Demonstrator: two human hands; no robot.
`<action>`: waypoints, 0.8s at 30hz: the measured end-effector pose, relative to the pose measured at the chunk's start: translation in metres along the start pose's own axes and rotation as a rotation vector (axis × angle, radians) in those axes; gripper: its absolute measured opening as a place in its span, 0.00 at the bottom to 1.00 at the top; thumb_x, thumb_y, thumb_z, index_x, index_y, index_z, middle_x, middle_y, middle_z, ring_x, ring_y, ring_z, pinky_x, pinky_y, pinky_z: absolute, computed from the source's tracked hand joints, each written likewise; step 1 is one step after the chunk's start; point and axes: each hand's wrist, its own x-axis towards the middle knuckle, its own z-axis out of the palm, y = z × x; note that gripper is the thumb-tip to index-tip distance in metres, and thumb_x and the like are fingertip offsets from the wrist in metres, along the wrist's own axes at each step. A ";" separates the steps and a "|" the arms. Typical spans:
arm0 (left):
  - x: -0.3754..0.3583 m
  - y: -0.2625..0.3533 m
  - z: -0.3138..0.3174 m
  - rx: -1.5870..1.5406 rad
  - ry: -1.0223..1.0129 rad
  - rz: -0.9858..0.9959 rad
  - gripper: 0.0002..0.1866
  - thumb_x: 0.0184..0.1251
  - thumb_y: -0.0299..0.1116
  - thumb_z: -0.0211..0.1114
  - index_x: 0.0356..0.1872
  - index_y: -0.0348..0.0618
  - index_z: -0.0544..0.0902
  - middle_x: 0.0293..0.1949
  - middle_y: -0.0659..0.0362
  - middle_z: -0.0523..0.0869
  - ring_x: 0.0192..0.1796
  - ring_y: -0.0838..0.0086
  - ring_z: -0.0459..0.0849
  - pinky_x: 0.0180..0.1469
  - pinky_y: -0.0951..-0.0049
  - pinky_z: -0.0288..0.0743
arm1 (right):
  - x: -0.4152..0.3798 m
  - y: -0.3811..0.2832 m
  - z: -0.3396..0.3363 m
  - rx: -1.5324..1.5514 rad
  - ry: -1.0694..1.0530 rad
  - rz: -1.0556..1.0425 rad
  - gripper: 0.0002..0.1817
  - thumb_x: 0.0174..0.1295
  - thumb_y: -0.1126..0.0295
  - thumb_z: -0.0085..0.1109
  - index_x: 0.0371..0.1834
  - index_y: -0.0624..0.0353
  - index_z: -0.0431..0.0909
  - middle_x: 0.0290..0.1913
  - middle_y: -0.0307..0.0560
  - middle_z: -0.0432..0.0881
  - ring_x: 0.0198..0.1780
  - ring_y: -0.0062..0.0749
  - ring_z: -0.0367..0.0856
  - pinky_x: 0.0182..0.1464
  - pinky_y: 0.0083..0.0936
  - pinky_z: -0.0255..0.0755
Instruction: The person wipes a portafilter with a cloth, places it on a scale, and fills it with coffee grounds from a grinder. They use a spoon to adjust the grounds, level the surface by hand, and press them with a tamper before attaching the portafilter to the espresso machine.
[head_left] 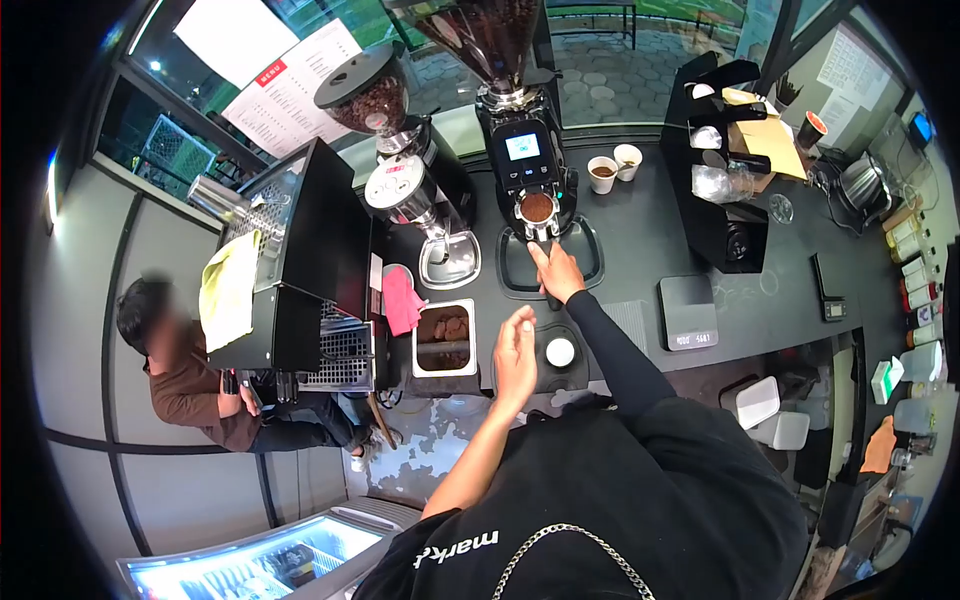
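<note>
R hand [558,272] gripping portafilter [541,231], L hand [516,358] open nr grounds bin [445,373]; cups [602,184] R of grinder [521,165].

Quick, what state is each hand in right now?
Left hand: open, holding nothing.
Right hand: closed on the handle of the portafilter, at the touchscreen grinder.

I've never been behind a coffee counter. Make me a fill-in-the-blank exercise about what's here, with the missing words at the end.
The right hand holds a metal portafilter filled with ground ____.
The raised left hand holds ____.
Exactly ____ small white paper cups stand to the right of the tall black grinder with a lit screen.
The cloth beside the silver rectangular bin is ____.

Missing words: coffee; nothing; two; pink.
</note>
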 end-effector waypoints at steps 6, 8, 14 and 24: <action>-0.002 0.010 0.011 -0.160 -0.003 -0.056 0.23 0.87 0.40 0.48 0.69 0.32 0.72 0.65 0.47 0.79 0.67 0.65 0.79 0.73 0.64 0.71 | 0.010 0.021 0.004 0.198 -0.180 -0.066 0.23 0.80 0.49 0.45 0.53 0.62 0.69 0.38 0.46 0.86 0.36 0.30 0.88 0.36 0.29 0.81; 0.006 0.010 0.011 -0.146 0.010 -0.043 0.23 0.87 0.41 0.49 0.70 0.32 0.71 0.65 0.47 0.79 0.68 0.64 0.78 0.73 0.64 0.70 | -0.008 0.007 -0.006 0.401 -0.345 0.012 0.20 0.81 0.50 0.44 0.54 0.58 0.69 0.44 0.43 0.86 0.42 0.29 0.88 0.39 0.29 0.81; 0.029 -0.002 0.009 0.224 0.148 0.071 0.29 0.86 0.47 0.48 0.73 0.32 0.68 0.69 0.42 0.75 0.71 0.57 0.76 0.73 0.62 0.66 | -0.021 0.012 -0.007 0.427 -0.398 0.040 0.17 0.81 0.53 0.47 0.55 0.56 0.70 0.47 0.39 0.85 0.41 0.23 0.86 0.33 0.25 0.76; 0.032 0.005 -0.025 0.333 0.043 0.023 0.37 0.86 0.56 0.36 0.71 0.29 0.70 0.67 0.35 0.77 0.71 0.44 0.74 0.73 0.55 0.66 | -0.064 -0.020 0.020 0.464 -0.408 0.047 0.17 0.80 0.52 0.52 0.44 0.56 0.68 0.36 0.36 0.71 0.40 0.18 0.71 0.35 0.29 0.74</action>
